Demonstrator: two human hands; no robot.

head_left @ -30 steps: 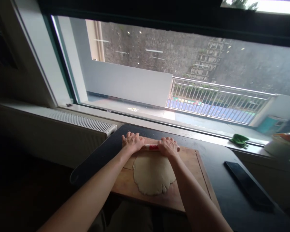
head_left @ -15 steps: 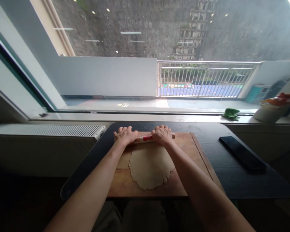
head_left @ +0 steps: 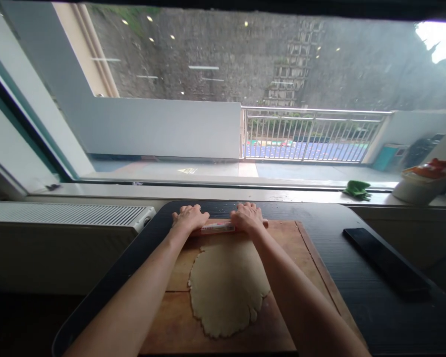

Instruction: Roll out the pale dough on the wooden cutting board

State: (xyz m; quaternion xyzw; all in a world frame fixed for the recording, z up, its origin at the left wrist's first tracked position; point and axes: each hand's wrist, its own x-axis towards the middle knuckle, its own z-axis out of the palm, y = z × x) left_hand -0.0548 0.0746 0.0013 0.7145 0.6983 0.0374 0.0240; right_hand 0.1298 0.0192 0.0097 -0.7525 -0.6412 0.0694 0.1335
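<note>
A rolling pin (head_left: 218,228) with a printed label lies across the far edge of a flattened sheet of dough (head_left: 228,287). My left hand (head_left: 190,218) bears down on its left part, fingers curved over the far side. On the right part sits my right hand (head_left: 248,216), gripping in the same way, and the pin's end pokes out past it. The dough is thin and pale, with a ragged, cracked edge near me. Under it is a wooden board (head_left: 282,327). My right forearm covers part of the board and dough edge.
A dark table (head_left: 329,223) carries the board, and a long black flat object (head_left: 386,260) rests at its right. A green cloth-like item (head_left: 357,190) and a pale pot (head_left: 418,186) stand on the windowsill. To the left is a white radiator (head_left: 70,215).
The rolling pin has turned, so white print shows where red did. Both hands keep hold of it. My view has tilted up, and the board appears lower and larger.
</note>
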